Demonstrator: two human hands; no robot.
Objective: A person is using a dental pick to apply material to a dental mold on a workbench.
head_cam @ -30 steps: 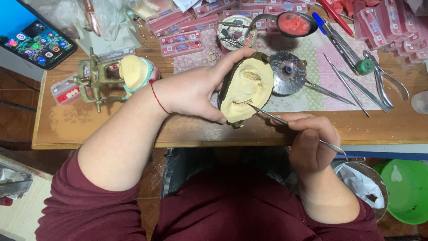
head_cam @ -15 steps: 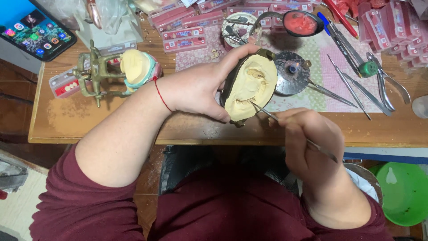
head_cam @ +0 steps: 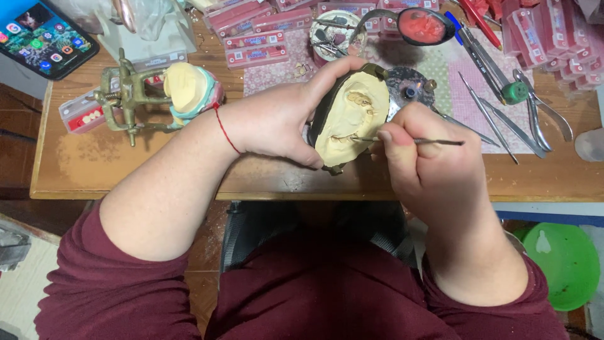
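Up comes your right hand (head_cam: 428, 157), fingers pinching the thin metal tool (head_cam: 409, 140) against the plaster mould (head_cam: 352, 119); your left hand (head_cam: 283, 119) stays gripping it.

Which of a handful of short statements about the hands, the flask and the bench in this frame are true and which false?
1. The left hand grips the dark metal flask filled with pale yellow plaster. True.
2. The right hand holds a pair of pliers. False: it holds a thin metal pick whose tip lies on the plaster.
3. A brass hinged articulator with a plaster cast stands on the wooden table beside the left forearm. True.
4. The smartphone with a lit screen lies at the table's right edge. False: it lies at the top left corner.
5. The green plastic bowl sits on the table. False: it is below the table edge, at lower right.
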